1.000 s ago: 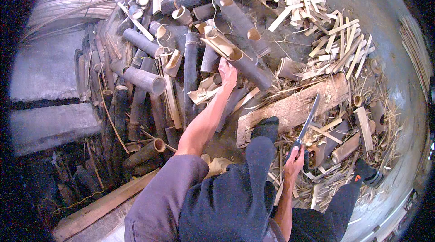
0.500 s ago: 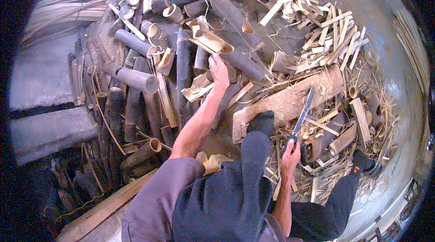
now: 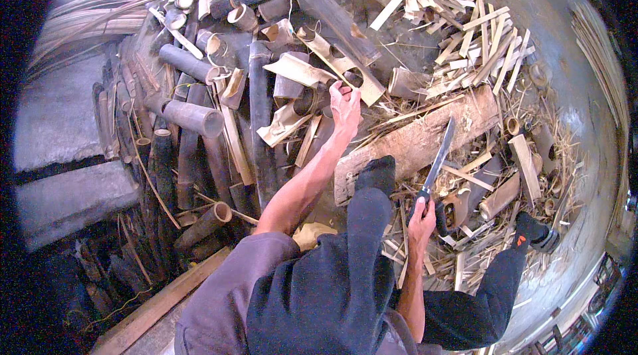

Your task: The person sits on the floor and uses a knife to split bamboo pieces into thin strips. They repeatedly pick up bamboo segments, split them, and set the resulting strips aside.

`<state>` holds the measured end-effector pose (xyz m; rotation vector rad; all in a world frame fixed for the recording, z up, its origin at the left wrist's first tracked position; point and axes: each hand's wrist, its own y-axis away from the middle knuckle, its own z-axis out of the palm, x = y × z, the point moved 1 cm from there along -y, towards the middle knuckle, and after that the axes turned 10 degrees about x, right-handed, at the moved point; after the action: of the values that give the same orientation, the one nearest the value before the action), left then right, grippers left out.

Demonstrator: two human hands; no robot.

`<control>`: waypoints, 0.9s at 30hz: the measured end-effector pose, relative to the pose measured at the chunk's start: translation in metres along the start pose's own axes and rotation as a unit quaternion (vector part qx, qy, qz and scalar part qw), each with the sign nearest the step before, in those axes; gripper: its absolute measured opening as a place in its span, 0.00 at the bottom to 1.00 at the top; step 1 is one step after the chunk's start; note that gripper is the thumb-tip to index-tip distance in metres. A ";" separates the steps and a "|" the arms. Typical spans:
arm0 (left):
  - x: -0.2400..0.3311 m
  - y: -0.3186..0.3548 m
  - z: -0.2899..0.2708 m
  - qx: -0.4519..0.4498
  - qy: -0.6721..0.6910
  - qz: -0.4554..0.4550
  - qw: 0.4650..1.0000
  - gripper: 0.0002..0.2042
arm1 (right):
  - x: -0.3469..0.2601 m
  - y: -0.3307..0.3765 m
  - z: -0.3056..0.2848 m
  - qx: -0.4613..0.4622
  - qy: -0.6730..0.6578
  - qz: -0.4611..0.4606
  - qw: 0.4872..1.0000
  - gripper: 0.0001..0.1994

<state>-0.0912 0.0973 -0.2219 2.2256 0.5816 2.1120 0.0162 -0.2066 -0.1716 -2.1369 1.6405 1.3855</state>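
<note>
My left hand (image 3: 345, 110) reaches forward into the bamboo pile, fingers closed on the near edge of a split bamboo piece (image 3: 330, 54) with openings in its side. Beside that hand, on the left, lies a pale curved bamboo shell (image 3: 299, 70). In my right hand (image 3: 421, 217) is a knife (image 3: 440, 159), gripped by its dark handle, with the long blade pointing up and away. The blade is over the near side of a thick, rough wooden board (image 3: 425, 134), which lies slantwise in front of my foot.
Dark bamboo tubes (image 3: 194, 118) crowd the left and far side. Pale split strips (image 3: 492, 42) are heaped at the far right. Near my right hand, among shavings, lies what looks like a hand saw (image 3: 454, 214). My right foot (image 3: 537, 233) rests beyond it.
My left hand has moved right, from the pale bamboo shell to the split piece, which now shows its hollow side. The shell lies farther left. My right hand still holds the knife.
</note>
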 end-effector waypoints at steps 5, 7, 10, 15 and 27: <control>0.005 0.011 -0.003 -0.017 -0.036 0.062 0.997 0.20 | 0.008 0.002 0.004 0.034 0.019 -0.016 0.999 0.22; -0.007 0.010 -0.016 0.020 -0.096 0.200 0.975 0.16 | 0.011 0.003 0.007 0.009 -0.023 -0.048 0.999 0.21; -0.014 0.033 -0.007 0.018 -0.094 0.269 0.958 0.12 | 0.018 -0.002 0.009 0.060 0.057 -0.079 0.993 0.21; -0.003 0.083 -0.039 -0.123 -0.141 0.194 0.963 0.12 | 0.020 -0.003 0.005 0.024 0.036 -0.054 0.998 0.23; -0.020 0.119 -0.125 -0.209 -0.226 0.269 0.913 0.08 | 0.024 -0.001 0.001 0.009 0.093 -0.011 0.996 0.33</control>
<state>-0.1823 -0.0488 -0.1989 2.6450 -0.5112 1.5471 0.0164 -0.2224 -0.1899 -2.3280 1.6788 1.1910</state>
